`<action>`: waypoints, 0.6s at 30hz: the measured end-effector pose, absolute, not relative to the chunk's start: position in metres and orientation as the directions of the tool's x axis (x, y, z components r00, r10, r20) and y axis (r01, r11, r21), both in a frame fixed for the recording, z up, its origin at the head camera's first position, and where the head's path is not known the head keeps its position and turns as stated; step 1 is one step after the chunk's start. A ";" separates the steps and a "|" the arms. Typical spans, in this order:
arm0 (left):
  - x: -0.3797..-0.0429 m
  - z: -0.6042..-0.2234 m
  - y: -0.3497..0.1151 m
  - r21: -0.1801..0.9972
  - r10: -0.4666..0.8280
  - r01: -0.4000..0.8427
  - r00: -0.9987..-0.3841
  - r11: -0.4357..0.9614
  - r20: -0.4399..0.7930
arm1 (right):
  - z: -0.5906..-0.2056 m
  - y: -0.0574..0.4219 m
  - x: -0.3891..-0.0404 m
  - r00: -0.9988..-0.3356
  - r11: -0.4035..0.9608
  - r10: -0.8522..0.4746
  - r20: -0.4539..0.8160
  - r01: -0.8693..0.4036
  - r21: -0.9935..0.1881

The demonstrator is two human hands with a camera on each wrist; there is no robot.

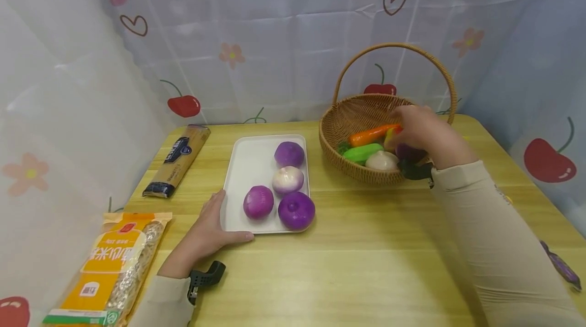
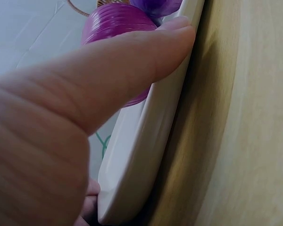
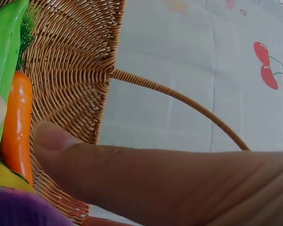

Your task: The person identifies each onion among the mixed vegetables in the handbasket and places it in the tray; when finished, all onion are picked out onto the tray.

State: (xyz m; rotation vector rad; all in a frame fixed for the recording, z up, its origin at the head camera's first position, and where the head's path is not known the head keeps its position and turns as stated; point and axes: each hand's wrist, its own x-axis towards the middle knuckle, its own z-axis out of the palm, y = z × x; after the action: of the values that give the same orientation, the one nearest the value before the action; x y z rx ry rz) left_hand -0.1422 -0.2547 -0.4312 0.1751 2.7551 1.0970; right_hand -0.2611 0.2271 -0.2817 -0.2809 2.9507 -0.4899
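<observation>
My left hand [image 1: 208, 230] lies at the near left corner of a white tray [image 1: 242, 159]; its thumb runs straight along the front rim, also in the left wrist view. On the tray sit a purple-and-white onion [image 1: 288, 180] and several purple onion-like vegetables, one a magenta onion [image 1: 258, 202]. My right hand [image 1: 423, 128] reaches into a wicker basket [image 1: 336, 128] over toy-like vegetables: a carrot [image 1: 368, 136], a green vegetable [image 1: 361, 153], a white round one [image 1: 382, 161] and a dark purple one [image 1: 409, 153]. The right wrist view shows that thumb extended, apart from the carrot; the other fingers are mostly hidden.
A spaghetti pack [image 1: 178, 161] lies left of the tray. Nearer, an orange food bag [image 1: 114, 266] lies by the left arm. The basket's tall handle [image 1: 393, 45] arches above the right hand. A purple object [image 1: 560, 266] lies at the table's right edge.
</observation>
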 end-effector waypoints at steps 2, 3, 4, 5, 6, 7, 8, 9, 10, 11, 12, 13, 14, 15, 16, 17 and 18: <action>-0.142 -0.431 -0.255 0.689 0.175 0.050 -0.978 0.723 -0.113 | -0.282 0.227 -0.260 -0.974 0.930 -0.200 -0.103 -0.156 -0.332; -0.142 -0.431 -0.256 0.687 0.175 0.050 -0.978 0.725 -0.113 | -0.282 0.227 -0.259 -0.975 0.930 -0.199 -0.103 -0.155 -0.333; -0.142 -0.430 -0.256 0.686 0.175 0.051 -0.978 0.726 -0.113 | -0.282 0.227 -0.259 -0.974 0.930 -0.202 -0.101 -0.158 -0.333; -0.142 -0.430 -0.256 0.685 0.177 0.053 -0.978 0.726 -0.112 | -0.282 0.227 -0.258 -0.974 0.929 -0.203 -0.104 -0.158 -0.335; -0.143 -0.429 -0.256 0.685 0.179 0.055 -0.978 0.727 -0.111 | -0.283 0.227 -0.258 -0.973 0.928 -0.205 -0.108 -0.158 -0.339; -0.143 -0.429 -0.256 0.685 0.180 0.057 -0.978 0.727 -0.110 | -0.283 0.227 -0.257 -0.972 0.926 -0.205 -0.112 -0.156 -0.343; -0.143 -0.428 -0.256 0.685 0.180 0.058 -0.978 0.727 -0.108 | -0.283 0.227 -0.257 -0.972 0.926 -0.203 -0.118 -0.151 -0.347; -0.143 -0.428 -0.256 0.685 0.180 0.058 -0.978 0.726 -0.108 | -0.284 0.227 -0.256 -0.971 0.925 -0.203 -0.124 -0.148 -0.351; -0.143 -0.428 -0.256 0.686 0.181 0.059 -0.978 0.725 -0.107 | -0.284 0.228 -0.256 -0.971 0.924 -0.203 -0.128 -0.146 -0.353; -0.143 -0.427 -0.256 0.687 0.183 0.062 -0.978 0.724 -0.105 | -0.285 0.228 -0.256 -0.971 0.923 -0.198 -0.134 -0.139 -0.358; -0.143 -0.427 -0.256 0.688 0.184 0.062 -0.977 0.723 -0.105 | -0.285 0.229 -0.256 -0.971 0.922 -0.193 -0.137 -0.132 -0.365; -0.143 -0.427 -0.256 0.688 0.184 0.063 -0.977 0.723 -0.104 | -0.286 0.229 -0.255 -0.972 0.922 -0.193 -0.134 -0.133 -0.365; -0.143 -0.427 -0.256 0.688 0.183 0.063 -0.978 0.723 -0.104 | -0.286 0.230 -0.255 -0.972 0.921 -0.194 -0.130 -0.135 -0.367; -0.143 -0.427 -0.256 0.688 0.183 0.063 -0.978 0.723 -0.104 | -0.287 0.231 -0.255 -0.973 0.919 -0.196 -0.123 -0.139 -0.368; -0.143 -0.427 -0.257 0.686 0.183 0.064 -0.978 0.725 -0.103 | -0.287 0.231 -0.255 -0.973 0.917 -0.197 -0.117 -0.141 -0.373; -0.143 -0.428 -0.257 0.683 0.183 0.064 -0.978 0.727 -0.103 | -0.287 0.232 -0.255 -0.974 0.915 -0.198 -0.109 -0.144 -0.377; -0.143 -0.428 -0.257 0.682 0.184 0.064 -0.977 0.728 -0.105 | -0.288 0.232 -0.255 -0.974 0.913 -0.203 -0.097 -0.152 -0.380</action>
State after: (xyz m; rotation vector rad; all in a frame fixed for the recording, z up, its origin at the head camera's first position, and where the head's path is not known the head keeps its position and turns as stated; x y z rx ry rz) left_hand -0.1432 -0.2569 -0.4278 0.1997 2.7651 1.0825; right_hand -0.2549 0.2321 -0.2878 -0.2739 2.9404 -0.5676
